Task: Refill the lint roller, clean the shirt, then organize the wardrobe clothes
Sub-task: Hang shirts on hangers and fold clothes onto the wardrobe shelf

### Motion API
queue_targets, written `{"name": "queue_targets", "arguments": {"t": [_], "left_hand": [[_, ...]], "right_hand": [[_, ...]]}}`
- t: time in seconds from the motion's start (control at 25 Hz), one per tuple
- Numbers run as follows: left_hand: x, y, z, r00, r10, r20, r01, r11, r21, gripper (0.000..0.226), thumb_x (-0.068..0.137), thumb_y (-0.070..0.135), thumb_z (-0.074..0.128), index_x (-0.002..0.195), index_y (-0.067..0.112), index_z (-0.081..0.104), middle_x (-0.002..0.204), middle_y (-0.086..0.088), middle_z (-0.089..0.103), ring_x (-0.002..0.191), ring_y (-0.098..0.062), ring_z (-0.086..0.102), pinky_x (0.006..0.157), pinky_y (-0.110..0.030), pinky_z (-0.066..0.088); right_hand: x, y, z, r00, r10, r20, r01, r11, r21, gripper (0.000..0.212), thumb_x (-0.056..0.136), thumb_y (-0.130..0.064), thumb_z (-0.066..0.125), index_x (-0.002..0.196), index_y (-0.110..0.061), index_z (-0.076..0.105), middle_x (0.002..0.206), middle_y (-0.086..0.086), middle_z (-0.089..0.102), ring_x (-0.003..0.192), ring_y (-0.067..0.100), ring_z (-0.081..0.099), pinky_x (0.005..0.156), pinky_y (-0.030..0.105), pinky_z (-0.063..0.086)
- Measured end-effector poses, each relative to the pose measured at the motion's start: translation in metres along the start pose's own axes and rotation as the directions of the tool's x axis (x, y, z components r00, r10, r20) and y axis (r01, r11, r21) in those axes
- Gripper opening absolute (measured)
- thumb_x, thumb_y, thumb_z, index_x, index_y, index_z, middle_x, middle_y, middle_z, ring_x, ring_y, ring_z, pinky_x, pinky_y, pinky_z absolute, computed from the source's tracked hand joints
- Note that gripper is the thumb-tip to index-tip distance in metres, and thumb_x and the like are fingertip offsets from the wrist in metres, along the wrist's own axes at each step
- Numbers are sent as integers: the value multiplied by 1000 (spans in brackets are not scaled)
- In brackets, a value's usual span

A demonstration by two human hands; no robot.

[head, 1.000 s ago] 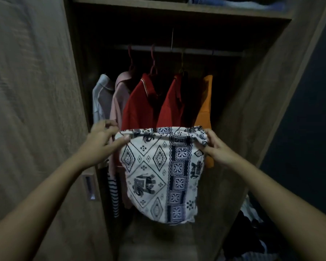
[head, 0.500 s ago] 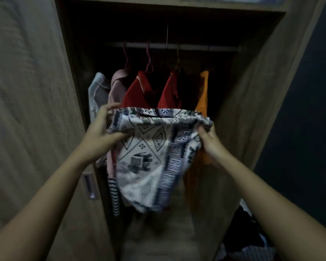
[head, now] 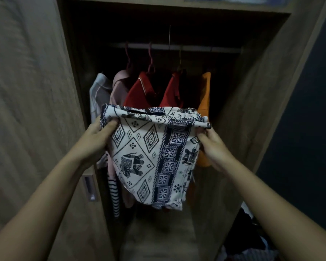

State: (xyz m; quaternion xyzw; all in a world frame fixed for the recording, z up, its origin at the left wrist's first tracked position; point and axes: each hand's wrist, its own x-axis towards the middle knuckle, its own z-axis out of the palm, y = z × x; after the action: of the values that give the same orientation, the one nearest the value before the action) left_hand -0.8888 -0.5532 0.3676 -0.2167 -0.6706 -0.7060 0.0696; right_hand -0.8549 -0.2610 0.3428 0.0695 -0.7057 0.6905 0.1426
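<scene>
White cloth (head: 152, 157) with a dark blue elephant print hangs folded at the centre of the frame, in front of the shirts (head: 139, 91) on the rail (head: 196, 48). Your left hand (head: 96, 142) grips its top left corner and your right hand (head: 213, 147) pinches the top right. Its bottom edge hangs free, with open room down to the wardrobe floor (head: 158, 238). The door (head: 26, 110) stands close at the left.

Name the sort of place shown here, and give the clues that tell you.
Probably a home wardrobe: shirts hang on hangers from a rail, inside wooden side panels.
</scene>
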Motion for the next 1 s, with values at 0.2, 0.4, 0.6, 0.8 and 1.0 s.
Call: {"name": "queue_targets", "arguments": {"t": [0.2, 0.4, 0.6, 0.8, 1.0], "left_hand": [[4, -48, 4, 834, -548, -65, 551, 822, 145, 55, 90, 56, 47, 119, 12, 59, 109, -9, 68, 104, -27, 63, 98, -44, 47], [-4, -60, 1, 792, -599, 116, 592, 707, -387, 49, 74, 17, 75, 116, 14, 51, 97, -11, 66, 81, -21, 68, 73, -35, 59], [-13, -64, 17, 892, -437, -112, 435, 899, -46, 34, 91, -3, 52, 115, 20, 45, 79, -14, 61, 51, -13, 63, 48, -27, 56], [-11, -60, 18, 820, -573, -2, 560, 801, -211, 17, 89, -2, 53, 104, 0, 60, 82, -16, 67, 58, -11, 69, 54, -20, 57], [-21, -50, 14, 823, -496, 276, 412, 857, 309, 99, 54, 9, 87, 138, 23, 37, 115, -3, 67, 103, -15, 66, 86, -27, 54]], "right_hand": [[7, 52, 2, 869, 490, -71, -494, 846, -200, 62, 89, -60, 36, 132, -16, 41, 137, 10, 50, 125, 28, 47, 108, 54, 33], [1, 66, -7, 671, 732, -118, -742, 660, -118, 42, 96, -47, 38, 82, -11, 54, 56, 3, 61, 52, 18, 57, 49, 29, 52], [5, 57, -11, 686, 723, -82, -727, 686, -40, 44, 96, -48, 36, 79, -12, 52, 58, 3, 58, 50, 17, 55, 43, 23, 47], [-17, 45, -5, 754, 645, 124, -651, 709, 270, 28, 92, -25, 43, 97, -2, 60, 97, 19, 70, 87, 32, 67, 76, 48, 55], [-15, 43, -4, 829, 559, 3, -526, 778, 343, 81, 84, 11, 53, 143, -27, 13, 122, 28, 51, 87, 35, 64, 65, 46, 58]]}}
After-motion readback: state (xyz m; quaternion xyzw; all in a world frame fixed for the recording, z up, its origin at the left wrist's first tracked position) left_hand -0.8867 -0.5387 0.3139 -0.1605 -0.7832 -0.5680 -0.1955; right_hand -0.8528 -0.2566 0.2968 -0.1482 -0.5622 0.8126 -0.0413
